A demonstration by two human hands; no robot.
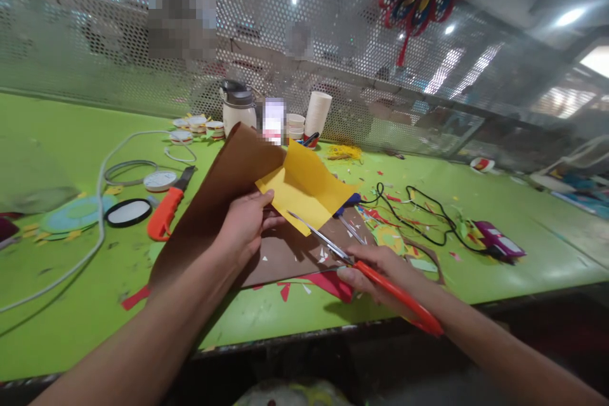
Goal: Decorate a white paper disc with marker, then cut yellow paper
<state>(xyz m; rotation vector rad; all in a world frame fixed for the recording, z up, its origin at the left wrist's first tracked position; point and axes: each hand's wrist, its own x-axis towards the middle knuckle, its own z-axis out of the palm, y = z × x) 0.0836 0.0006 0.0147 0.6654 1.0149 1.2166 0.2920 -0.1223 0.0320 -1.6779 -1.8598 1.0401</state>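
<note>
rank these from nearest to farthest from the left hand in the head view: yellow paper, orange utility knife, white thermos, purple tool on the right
1. yellow paper: pinched by the left hand.
2. orange utility knife: lying to the left on the green table.
3. white thermos: at the back, by the mesh wall.
4. purple tool: far right, at the end of the black cable.

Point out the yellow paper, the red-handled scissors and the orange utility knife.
yellow paper (304,187), head view, middle of the sheet
red-handled scissors (328,244), head view, on the blades
orange utility knife (164,214), head view, on the handle
</note>
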